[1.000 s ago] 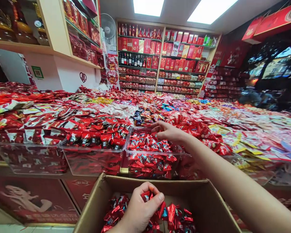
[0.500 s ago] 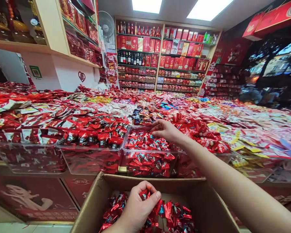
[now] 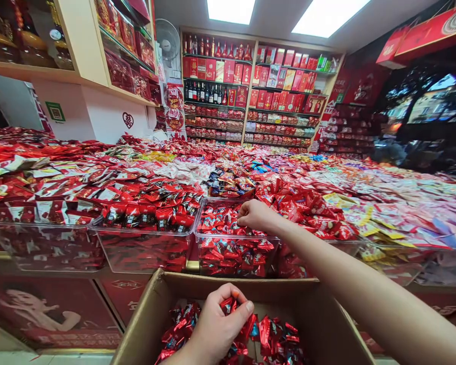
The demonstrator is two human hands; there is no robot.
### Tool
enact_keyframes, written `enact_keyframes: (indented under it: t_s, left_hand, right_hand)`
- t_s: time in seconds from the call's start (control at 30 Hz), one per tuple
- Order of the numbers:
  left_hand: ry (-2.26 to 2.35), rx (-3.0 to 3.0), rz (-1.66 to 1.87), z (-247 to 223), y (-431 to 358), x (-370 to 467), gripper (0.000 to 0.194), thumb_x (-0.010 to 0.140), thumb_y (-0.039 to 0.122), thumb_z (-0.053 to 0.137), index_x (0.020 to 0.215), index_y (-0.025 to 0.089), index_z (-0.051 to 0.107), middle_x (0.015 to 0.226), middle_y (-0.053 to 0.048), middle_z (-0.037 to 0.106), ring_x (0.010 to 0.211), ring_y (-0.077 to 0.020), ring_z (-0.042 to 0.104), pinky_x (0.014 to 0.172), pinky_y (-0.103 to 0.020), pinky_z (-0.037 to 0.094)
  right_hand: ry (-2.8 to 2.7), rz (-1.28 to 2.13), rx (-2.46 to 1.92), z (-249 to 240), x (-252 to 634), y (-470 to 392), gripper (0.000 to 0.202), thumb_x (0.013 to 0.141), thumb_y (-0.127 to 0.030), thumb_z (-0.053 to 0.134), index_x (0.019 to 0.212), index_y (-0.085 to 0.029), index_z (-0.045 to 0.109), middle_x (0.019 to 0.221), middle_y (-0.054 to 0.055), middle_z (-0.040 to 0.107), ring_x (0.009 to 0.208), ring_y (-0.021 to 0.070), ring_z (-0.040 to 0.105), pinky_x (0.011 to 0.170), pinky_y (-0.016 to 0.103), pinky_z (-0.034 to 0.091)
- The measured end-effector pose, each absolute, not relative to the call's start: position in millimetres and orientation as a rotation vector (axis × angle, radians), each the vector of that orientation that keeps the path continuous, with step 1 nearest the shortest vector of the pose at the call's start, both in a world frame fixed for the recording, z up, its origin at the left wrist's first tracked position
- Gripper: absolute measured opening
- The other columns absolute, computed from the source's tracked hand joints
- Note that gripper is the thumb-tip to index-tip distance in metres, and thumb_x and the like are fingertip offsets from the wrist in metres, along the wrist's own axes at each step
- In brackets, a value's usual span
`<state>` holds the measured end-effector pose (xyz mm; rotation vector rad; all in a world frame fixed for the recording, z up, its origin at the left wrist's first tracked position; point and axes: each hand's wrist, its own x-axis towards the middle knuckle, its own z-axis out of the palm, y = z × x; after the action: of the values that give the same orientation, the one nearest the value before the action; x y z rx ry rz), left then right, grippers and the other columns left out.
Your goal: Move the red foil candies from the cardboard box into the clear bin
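My left hand (image 3: pixel 222 317) is inside the cardboard box (image 3: pixel 137 317), its thumb and fingers closed around red-wrapped candies (image 3: pixel 228 304). More red and blue wrapped candies (image 3: pixel 277 337) lie loose on the box floor under and beside it. My right hand (image 3: pixel 255 215) reaches over a clear plastic bin (image 3: pixel 235 237) filled with the same sort of candies (image 3: pixel 216 218). Its fingers are curled down at the pile's right side. What they hold, if anything, is hidden by the hand.
Neighbouring clear bins hold black-and-red wrapped candies (image 3: pixel 146 218), red packets (image 3: pixel 307 203) and yellow packets (image 3: pixel 359 215). Heaps of packets spread behind them. Shelves (image 3: pixel 251 86) of bottles and red boxes line the back wall. A display cabinet (image 3: pixel 95 56) juts out at upper left.
My right hand has lowered slightly toward the candies, and its fingers have curled closed from a more extended pose. My left hand stays nearly in place, still gripping its candies.
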<state>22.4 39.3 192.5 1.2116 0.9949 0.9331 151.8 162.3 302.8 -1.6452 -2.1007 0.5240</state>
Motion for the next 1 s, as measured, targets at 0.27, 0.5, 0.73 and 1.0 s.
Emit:
enact_keyframes:
  t_s: [0.27, 0.5, 0.73, 1.0]
  left_hand:
    - [0.996, 1.094, 0.953, 199.2, 38.7, 21.9, 0.017, 0.064, 0.029, 0.061, 0.061, 0.017, 0.049, 0.050, 0.007, 0.043, 0.047, -0.0066, 0.037, 0.050, -0.019, 0.033]
    - [0.843, 0.916, 0.967, 199.6, 37.8, 22.7, 0.014, 0.064, 0.020, 0.063, 0.069, 0.018, 0.049, 0.064, 0.005, 0.051, 0.057, -0.0069, 0.044, 0.055, -0.019, 0.038]
    - [0.901, 0.928, 1.000, 207.7, 40.7, 24.9, 0.022, 0.067, 0.025, 0.062, 0.086, 0.020, 0.053, 0.080, 0.003, 0.053, 0.062, -0.0073, 0.048, 0.057, -0.020, 0.043]
    - [1.030, 1.149, 0.703, 214.8, 42.4, 27.5, 0.025, 0.065, 0.036, 0.061, 0.077, 0.014, 0.058, 0.061, 0.002, 0.053, 0.046, -0.0071, 0.042, 0.035, -0.017, 0.038]
  right_hand:
    - [-2.121, 0.286, -1.514, 311.6, 152.7, 124.2, 0.011, 0.072, -0.023, 0.051, 0.071, -0.016, 0.060, 0.067, 0.004, 0.062, 0.063, 0.0142, 0.054, 0.057, 0.023, 0.039]
    - [-2.035, 0.615, -1.427, 241.8, 171.1, 28.2, 0.021, 0.075, -0.038, 0.050, 0.074, -0.018, 0.057, 0.065, 0.001, 0.058, 0.057, 0.0127, 0.050, 0.051, 0.022, 0.036]
    - [-1.409, 1.449, -1.166, 206.2, 191.5, 39.6, 0.027, 0.067, -0.039, 0.060, 0.078, -0.015, 0.051, 0.059, -0.003, 0.053, 0.045, 0.0087, 0.049, 0.044, 0.021, 0.039]
    - [-1.363, 1.404, -1.118, 206.5, 193.2, 38.3, 0.024, 0.061, -0.029, 0.068, 0.067, -0.013, 0.051, 0.055, -0.005, 0.049, 0.048, 0.0047, 0.041, 0.045, 0.017, 0.032]
